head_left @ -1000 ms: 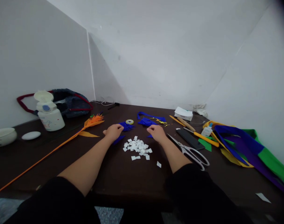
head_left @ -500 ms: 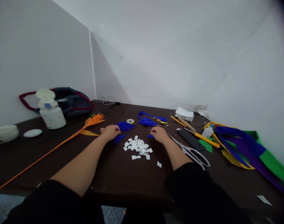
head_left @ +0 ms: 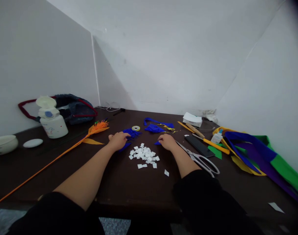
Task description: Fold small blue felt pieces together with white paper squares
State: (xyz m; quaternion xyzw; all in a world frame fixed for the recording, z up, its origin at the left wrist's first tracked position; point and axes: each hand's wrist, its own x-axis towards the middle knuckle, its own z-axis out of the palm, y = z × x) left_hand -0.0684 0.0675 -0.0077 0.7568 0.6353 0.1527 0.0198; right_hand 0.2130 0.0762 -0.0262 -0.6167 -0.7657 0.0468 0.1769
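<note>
My left hand [head_left: 119,140] rests on the dark table [head_left: 129,186] with its fingers curled over a blue paper piece [head_left: 124,147]. My right hand [head_left: 166,142] lies closed beside a small blue scrap [head_left: 157,143]. Between them sits a pile of several small white paper squares [head_left: 144,154]. Just beyond my hands are fringed blue paper pieces [head_left: 131,132], more blue cuttings [head_left: 154,128] and a small tape roll [head_left: 136,128].
Scissors [head_left: 200,159] lie right of my right arm, with a yellow-handled knife [head_left: 214,145], a glue bottle [head_left: 217,136] and coloured paper sheets [head_left: 256,153] beyond. An orange paper flower on a long stem [head_left: 66,150], a white bottle [head_left: 52,120], a bowl [head_left: 3,144] and a bag [head_left: 70,107] stand left.
Both hands stay near the white squares with only small shifts; the view wobbles slightly.
</note>
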